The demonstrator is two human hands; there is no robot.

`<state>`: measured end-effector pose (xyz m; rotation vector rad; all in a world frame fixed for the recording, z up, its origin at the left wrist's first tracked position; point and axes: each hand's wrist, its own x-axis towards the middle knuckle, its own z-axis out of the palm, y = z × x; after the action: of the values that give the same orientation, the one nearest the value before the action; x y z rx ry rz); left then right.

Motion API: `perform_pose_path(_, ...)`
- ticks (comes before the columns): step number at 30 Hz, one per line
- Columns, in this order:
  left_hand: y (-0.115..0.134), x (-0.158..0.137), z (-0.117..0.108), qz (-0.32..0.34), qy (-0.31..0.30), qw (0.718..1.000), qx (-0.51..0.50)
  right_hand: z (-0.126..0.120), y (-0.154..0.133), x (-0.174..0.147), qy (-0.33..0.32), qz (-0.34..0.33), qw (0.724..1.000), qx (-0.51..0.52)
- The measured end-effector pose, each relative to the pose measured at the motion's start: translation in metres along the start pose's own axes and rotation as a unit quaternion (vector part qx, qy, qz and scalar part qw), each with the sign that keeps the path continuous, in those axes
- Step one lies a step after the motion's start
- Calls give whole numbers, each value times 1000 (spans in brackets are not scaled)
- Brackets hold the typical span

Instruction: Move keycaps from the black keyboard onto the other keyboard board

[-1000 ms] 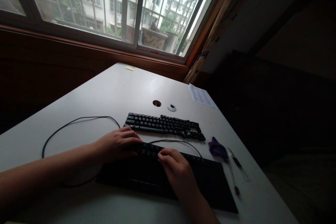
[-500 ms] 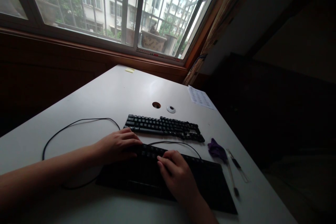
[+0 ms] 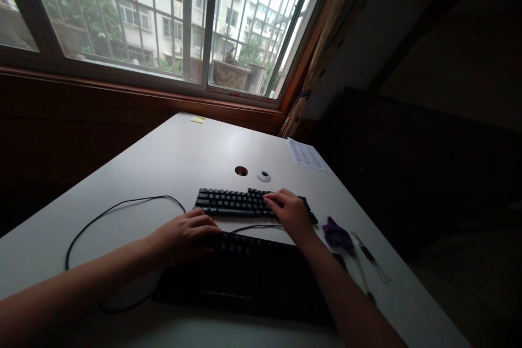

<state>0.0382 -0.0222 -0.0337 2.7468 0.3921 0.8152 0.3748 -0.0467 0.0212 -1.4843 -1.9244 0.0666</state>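
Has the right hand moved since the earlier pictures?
Yes: the right hand moved forward, nearer the hole in the desk, now over the black keys.

Daylight from the window [image 3: 206, 27], pale glare on the white desk [image 3: 220, 147], deep shadow at right

Right hand [image 3: 289, 211] foremost — fingertips [image 3: 268, 199] together
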Motion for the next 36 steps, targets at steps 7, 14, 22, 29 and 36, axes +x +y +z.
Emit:
perform_pose_path(7,0,0,0,-1,-1,1000,-8,35,32,66,-62,5,998,-31)
perform_pose_path(14,0,2,0,-4,-1,1000,-18,58,49,87,-126,1,990,-63)
perform_pose_path(22,-1,0,2,-6,-2,1000,-20,65,58,96,-158,6,985,-72)
perform_pose_path(29,1,1,-1,-10,-8,1000,-24,62,63,91,-158,6,986,-53)
perform_pose_path(36,-2,0,3,-10,-10,1000,-25,66,63,91,-162,5,986,-42)
